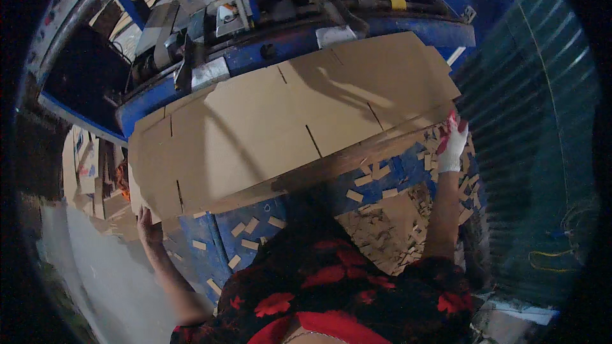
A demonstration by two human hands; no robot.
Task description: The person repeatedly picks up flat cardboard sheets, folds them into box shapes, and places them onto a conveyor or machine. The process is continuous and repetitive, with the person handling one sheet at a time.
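A long brown cardboard sheet [255, 121] with dark slots cut into its edges spans the space in front of me. Its far edge lies against the blue machine [268, 54]. At the sheet's near left corner, my bare left hand [149, 229] grips the edge, fingers pointing up. My right hand [453, 143], in a white glove with red on its fingers, is closed at the near right corner; the fingertips are partly hidden. More cardboard shows under the near edge, but how many layers there are I cannot tell.
Small cardboard offcuts [250, 225] are strewn over a blue surface [213, 236] below the sheet, and a heap of scraps [395, 229] lies at right. More cardboard pieces [89, 165] stand at left. A green corrugated wall [535, 127] runs along the right.
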